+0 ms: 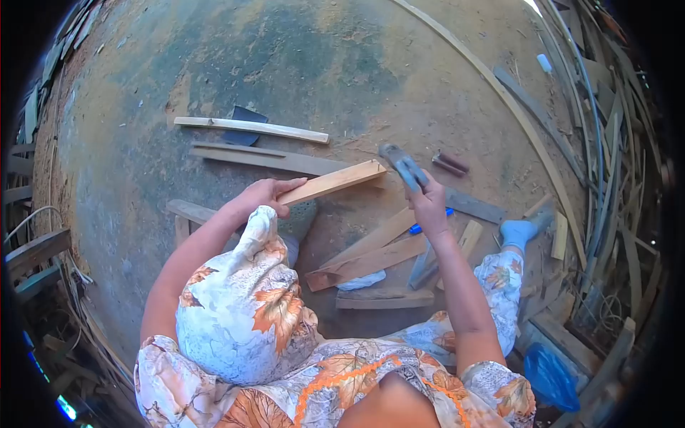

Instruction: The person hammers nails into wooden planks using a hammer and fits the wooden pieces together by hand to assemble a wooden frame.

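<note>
My left hand (265, 196) is closed around the near end of a light wooden batten (339, 180), which slants up to the right over my raised knee. A small nail-like point shows at the batten's far end. In my right hand (432, 207) are metal pincers (404, 165), with the fingers wrapped round the handles. The head of the pincers is just right of the batten's end; whether they touch I cannot tell. Beneath the batten lies a grey-brown board (264, 158), with a pale strip (250, 128) beyond it.
A dark sheet (245, 126) lies under the pale strip. Two brown cylinders (451, 162) lie on the floor at right. Several boards (378, 258) and a low wooden block (384, 298) are near my legs. A long batten (492, 82) and stacked timber line the right side; a blue bag (551, 376) is lower right.
</note>
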{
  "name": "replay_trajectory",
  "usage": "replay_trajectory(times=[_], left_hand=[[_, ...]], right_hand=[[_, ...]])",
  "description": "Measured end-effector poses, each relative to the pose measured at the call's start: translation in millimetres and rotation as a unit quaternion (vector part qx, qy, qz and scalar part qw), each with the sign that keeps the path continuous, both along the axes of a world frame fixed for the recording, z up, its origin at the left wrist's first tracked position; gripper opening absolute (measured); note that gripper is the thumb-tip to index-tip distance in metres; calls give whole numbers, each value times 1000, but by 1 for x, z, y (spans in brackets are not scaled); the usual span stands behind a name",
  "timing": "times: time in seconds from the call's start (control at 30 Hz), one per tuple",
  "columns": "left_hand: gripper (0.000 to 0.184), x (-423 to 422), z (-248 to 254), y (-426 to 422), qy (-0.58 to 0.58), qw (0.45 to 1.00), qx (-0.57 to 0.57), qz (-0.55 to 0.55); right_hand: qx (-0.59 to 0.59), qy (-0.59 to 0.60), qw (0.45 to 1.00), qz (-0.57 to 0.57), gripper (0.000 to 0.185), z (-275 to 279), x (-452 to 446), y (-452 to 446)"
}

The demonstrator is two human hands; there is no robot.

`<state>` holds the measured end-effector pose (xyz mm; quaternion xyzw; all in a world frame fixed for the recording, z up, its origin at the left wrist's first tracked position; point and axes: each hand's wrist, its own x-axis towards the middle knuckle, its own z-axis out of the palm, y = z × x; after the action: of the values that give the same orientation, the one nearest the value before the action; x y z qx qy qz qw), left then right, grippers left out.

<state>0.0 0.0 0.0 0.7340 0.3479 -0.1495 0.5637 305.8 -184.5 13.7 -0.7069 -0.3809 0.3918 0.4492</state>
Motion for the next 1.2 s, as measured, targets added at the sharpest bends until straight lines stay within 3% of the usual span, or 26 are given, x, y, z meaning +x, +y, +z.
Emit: replay_trajectory(times=[0.07, 0.1, 0.27, 0.3, 0.37, 0.43, 0.53, 0.63, 0.7, 0.8, 0.87, 0.97, 1.07, 1.17, 1.2], left_hand=[[85, 4, 12, -6, 28, 999, -23, -5], [85, -4, 4, -13, 30, 998, -47, -7], [87, 13, 13, 3, 53, 997, 50, -32], [87, 9, 12, 0, 59, 997, 42, -31], [86, 7, 7, 1, 54, 997, 33, -41], [86, 8, 8, 1, 53, 996, 44, -49], [86, 11, 11, 0, 58, 995, 68, -52], [85, 14, 9, 3, 58, 993, 85, -54], [85, 8, 10, 2, 57, 993, 78, -61], [84, 8, 16, 1, 56, 995, 73, -45], [86, 5, 15, -3, 79, 984, 140, -79], [88, 5, 17, -13, 99, 971, 186, -110], [86, -4, 10, -21, 51, 977, 203, -35], [80, -6, -12, -19, 67, 946, 305, -83], [77, 0, -15, -15, 101, 952, 280, -74]], right_hand=[[73, 76, 993, -45, 16, 9, -8, -7], [49, 77, 995, -48, 16, 7, -17, -13], [-1, -109, 994, 16, 21, -24, -2, 0], [-8, -103, 994, 19, 21, -19, -6, -4], [28, 52, 996, -64, 19, 2, -9, -7], [22, 52, 996, -67, 19, 11, -12, -10], [53, -36, 998, -12, 21, -1, -11, -11], [-11, -127, 992, 19, 20, -14, -3, -1], [-16, 113, 988, -106, 18, -6, -9, -7], [20, 155, 975, -158, 20, 14, -11, -17], [36, 184, 965, -185, 22, 13, -16, -22], [-46, 102, 967, -229, 23, -21, -26, -29], [-101, 201, 936, -269, 33, -54, -31, -20], [-124, 233, 903, -338, 36, -72, -42, 4], [-129, 220, 904, -343, 39, -81, -43, 9]])
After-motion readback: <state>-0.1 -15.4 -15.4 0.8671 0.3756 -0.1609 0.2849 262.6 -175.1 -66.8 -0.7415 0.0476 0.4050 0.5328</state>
